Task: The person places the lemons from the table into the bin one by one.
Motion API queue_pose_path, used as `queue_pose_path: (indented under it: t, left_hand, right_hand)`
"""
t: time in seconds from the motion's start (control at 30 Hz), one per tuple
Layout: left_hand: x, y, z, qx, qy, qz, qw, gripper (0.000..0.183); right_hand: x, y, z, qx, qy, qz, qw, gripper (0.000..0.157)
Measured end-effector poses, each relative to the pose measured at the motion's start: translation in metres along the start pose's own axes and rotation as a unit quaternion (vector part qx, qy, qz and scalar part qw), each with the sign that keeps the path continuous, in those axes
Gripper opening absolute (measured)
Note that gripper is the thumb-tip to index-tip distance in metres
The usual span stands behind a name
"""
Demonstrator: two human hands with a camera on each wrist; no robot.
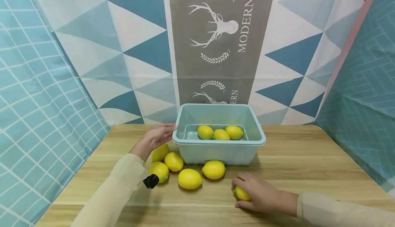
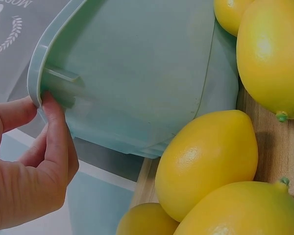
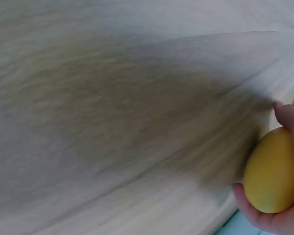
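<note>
A pale blue-green plastic bin [image 1: 216,153] stands on the wooden table, with three lemons inside, one of them a lemon [image 1: 205,132] at the left. My left hand [image 1: 157,136] pinches the bin's left rim between thumb and fingers; the left wrist view shows that pinch on the rim [image 2: 36,73] closely. At the front right, my right hand [image 1: 259,192] grips a lemon [image 1: 242,194] on the table, its fingers curled round it. In the right wrist view the held lemon [image 3: 274,171] sits between thumb and fingers.
Several loose lemons lie before the bin and at its left, among them a lemon [image 1: 189,179] and a lemon [image 1: 214,169] close to its front wall. A patterned cloth [image 1: 145,48] hangs behind the table [image 1: 308,162], and tiled-print sheets [image 1: 40,100] flank it.
</note>
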State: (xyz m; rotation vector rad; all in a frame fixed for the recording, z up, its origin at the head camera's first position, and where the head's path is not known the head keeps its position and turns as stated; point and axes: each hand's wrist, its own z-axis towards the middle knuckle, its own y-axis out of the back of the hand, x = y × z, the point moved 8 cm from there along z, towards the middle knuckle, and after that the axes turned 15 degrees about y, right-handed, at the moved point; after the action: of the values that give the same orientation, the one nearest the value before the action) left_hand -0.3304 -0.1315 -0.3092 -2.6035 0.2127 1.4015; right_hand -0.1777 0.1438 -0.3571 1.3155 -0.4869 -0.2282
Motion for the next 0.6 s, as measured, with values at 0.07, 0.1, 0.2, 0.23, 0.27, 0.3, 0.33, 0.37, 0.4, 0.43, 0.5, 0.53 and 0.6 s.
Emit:
queue_pose_path:
  t: [0.07, 0.1, 0.2, 0.23, 0.27, 0.3, 0.33, 0.37, 0.4, 0.43, 0.5, 0.53, 0.6]
  left_hand:
    - [-0.0003, -0.0005, 0.0005, 0.002, 0.000, 0.000, 1.0000, 0.051]
    - [-0.0006, -0.0004, 0.0005, 0.002, -0.001, 0.001, 1.0000, 0.051]
    - [-0.0025, 0.0014, 0.0000, 0.000, -0.001, 0.000, 1.0000, 0.051]
    - [-0.0031, 0.0018, -0.0004, -0.001, -0.001, 0.000, 1.0000, 0.051]
    - [-0.0034, 0.0021, -0.0006, -0.002, -0.001, 0.001, 1.0000, 0.051]
    - [-0.0035, 0.0025, -0.0007, -0.004, 0.000, -0.001, 1.0000, 0.051]
    - [-0.0033, 0.0024, -0.0008, -0.004, 0.001, -0.002, 1.0000, 0.052]
    - [-0.0030, 0.0023, -0.0011, -0.006, 0.003, -0.003, 1.0000, 0.052]
    - [-0.0025, 0.0023, -0.0008, -0.006, 0.004, -0.004, 1.0000, 0.051]
    - [-0.0018, 0.0023, -0.0008, -0.007, 0.006, -0.005, 0.9999, 0.051]
    - [-0.0007, 0.0021, -0.0002, -0.006, 0.008, -0.008, 0.9999, 0.051]
    - [-0.0004, 0.0019, 0.0002, -0.006, 0.009, -0.009, 0.9999, 0.051]
    - [-0.0008, 0.0006, 0.0014, 0.000, 0.007, -0.008, 0.9999, 0.052]
  right_hand:
    - [0.0003, -0.0006, 0.0005, -0.010, 0.010, -0.013, 1.000, 0.030]
    - [0.0011, -0.0003, 0.0011, -0.019, 0.018, -0.025, 0.999, 0.028]
    - [0.0028, 0.0004, 0.0036, -0.048, 0.041, -0.064, 0.996, 0.023]
    - [0.0033, 0.0007, 0.0042, -0.058, 0.049, -0.077, 0.994, 0.022]
    - [0.0032, 0.0006, 0.0045, -0.066, 0.054, -0.087, 0.993, 0.022]
    - [0.0029, 0.0004, 0.0046, -0.073, 0.058, -0.093, 0.991, 0.022]
    - [0.0021, -0.0001, 0.0047, -0.077, 0.059, -0.097, 0.991, 0.022]
    - [0.0013, -0.0007, 0.0046, -0.079, 0.059, -0.100, 0.990, 0.022]
    - [0.0007, -0.0013, 0.0044, -0.082, 0.060, -0.101, 0.990, 0.021]
    - [0.0004, -0.0016, 0.0041, -0.085, 0.061, -0.103, 0.989, 0.022]
    - [-0.0003, -0.0023, 0.0037, -0.089, 0.062, -0.105, 0.989, 0.022]
    - [-0.0003, -0.0023, 0.0037, -0.090, 0.063, -0.106, 0.988, 0.022]
    - [0.0001, -0.0020, 0.0036, -0.091, 0.067, -0.106, 0.988, 0.021]
